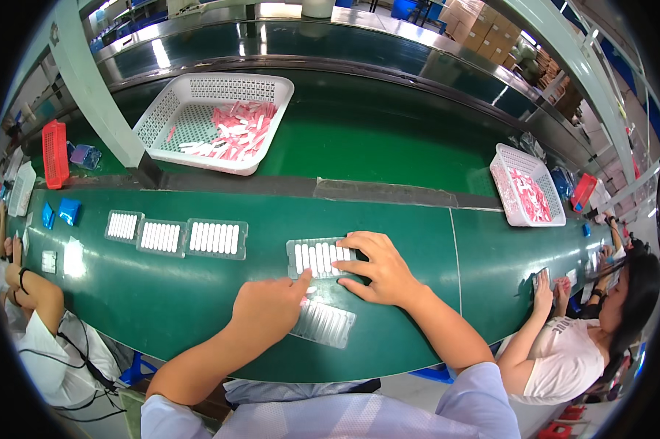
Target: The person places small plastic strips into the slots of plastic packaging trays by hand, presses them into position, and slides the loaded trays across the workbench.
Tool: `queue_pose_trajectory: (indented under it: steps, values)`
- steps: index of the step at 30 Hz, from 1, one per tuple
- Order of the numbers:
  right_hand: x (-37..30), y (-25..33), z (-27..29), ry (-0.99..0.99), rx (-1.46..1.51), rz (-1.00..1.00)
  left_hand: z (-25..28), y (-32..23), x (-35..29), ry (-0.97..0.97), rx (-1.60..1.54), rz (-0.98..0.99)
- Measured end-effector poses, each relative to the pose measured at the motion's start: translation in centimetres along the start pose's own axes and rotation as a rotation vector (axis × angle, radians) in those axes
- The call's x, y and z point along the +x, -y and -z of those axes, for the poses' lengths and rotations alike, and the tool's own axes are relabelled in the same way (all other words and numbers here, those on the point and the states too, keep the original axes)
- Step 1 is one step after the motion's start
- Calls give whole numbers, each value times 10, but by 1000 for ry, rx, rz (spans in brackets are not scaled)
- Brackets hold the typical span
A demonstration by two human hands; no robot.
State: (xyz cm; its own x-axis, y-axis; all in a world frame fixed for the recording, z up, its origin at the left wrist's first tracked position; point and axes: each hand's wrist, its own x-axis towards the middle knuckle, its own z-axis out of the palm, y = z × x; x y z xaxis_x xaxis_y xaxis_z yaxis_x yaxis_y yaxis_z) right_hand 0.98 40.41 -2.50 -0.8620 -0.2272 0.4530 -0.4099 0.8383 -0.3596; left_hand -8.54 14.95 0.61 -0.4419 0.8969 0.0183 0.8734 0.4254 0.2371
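In the head view, the clear tray of white sticks lies flat on the green table, in front of the person and partly covered by the fingers of the right hand. The main risk looks to be uneven pressure: if the right fingertips bear down on 1 end, the light tray could tip or skid and sticks could ride up out of their grooves. A sideways push from the left index finger could knock a stick askew. The small pink-and-white piece just beside the left hand could roll if the wrist brushes it. The ribbed clear tray near that wrist could be dragged by the forearm, since nothing visible pins it.

The right forearm comes in from the lower right, bent at the elbow; its hand is spread, palm down, fingertips on the sticks and thumb apart near the tray's near edge. The left forearm slants up from the lower left, its index finger extended to the tray's near edge, the other fingers curled; whether they grip anything, I cannot tell. To the left stand 3 filled trays, well apart from both hands.
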Motion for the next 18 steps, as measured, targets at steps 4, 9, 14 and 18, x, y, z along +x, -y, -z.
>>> queue_pose_trajectory:
  steps: [4,9,14,18]
  values:
    - [7,9,2,10,-24,-141,-2,10,10,-19,16,-46]
    - [7,9,3,-22,14,-141,-4,15,22,-42,44,-114]
    - [0,0,-4,-141,22,-213,-4,22,29,-46,21,-116]
    - [-1,-3,-1,-152,47,-212,-4,21,28,-22,-51,-75]
